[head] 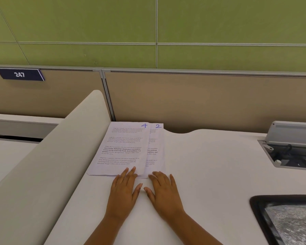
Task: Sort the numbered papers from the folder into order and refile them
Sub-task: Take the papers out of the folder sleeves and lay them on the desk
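Our left hand [124,190] and right hand [163,190] lie flat, grip wide, fingertips touching the papers [125,149] on the counter [210,174].

Overlapped papers [123,149] — "4" atop "2"

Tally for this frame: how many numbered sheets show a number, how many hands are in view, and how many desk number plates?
Numbered sheets showing a number: 2, sheet marked 4 overlapping sheet marked 2; any beneath are hidden
Hands: 2, left hand and right hand, both flat, fingertips at the papers' near edge
Number plates: 1, plate 247
Total: 5
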